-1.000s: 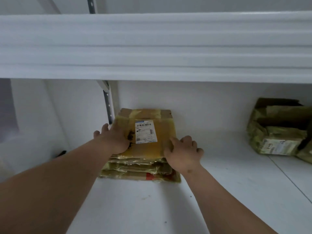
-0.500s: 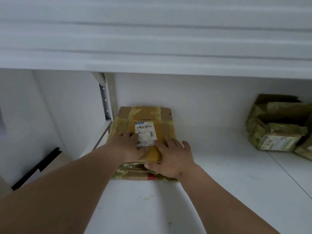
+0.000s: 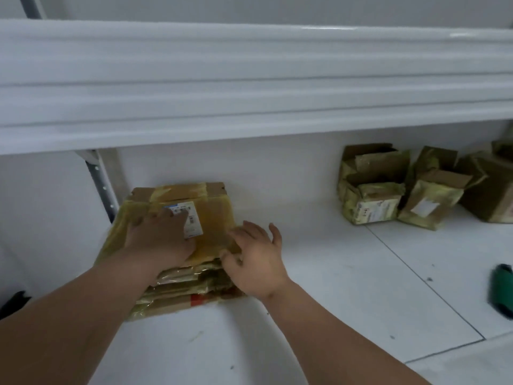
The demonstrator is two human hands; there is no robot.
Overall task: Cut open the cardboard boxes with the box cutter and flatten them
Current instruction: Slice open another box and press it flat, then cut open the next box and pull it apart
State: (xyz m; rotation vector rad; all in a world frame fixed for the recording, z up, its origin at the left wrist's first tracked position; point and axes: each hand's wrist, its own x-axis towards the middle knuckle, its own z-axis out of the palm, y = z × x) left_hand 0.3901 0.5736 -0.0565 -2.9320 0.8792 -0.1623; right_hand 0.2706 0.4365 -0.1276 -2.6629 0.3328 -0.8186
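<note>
A stack of flattened cardboard boxes [image 3: 177, 262], wrapped in yellowish tape, lies on the white shelf [image 3: 319, 287] against the back wall, close to the metal upright [image 3: 101, 184] at the left. The top piece carries a white shipping label [image 3: 191, 220]. The left hand [image 3: 161, 237] lies palm-down on top of the stack, fingers flat and partly covering the label. The right hand [image 3: 258, 257] is at the stack's right edge, fingers spread and loose, thumb touching the side of the pile, gripping nothing. Further right, by the back wall, stand three unflattened cardboard boxes [image 3: 372, 184] with flaps open. A dark green object [image 3: 502, 290] lies at the right edge of the shelf; whether it is the box cutter cannot be told.
</note>
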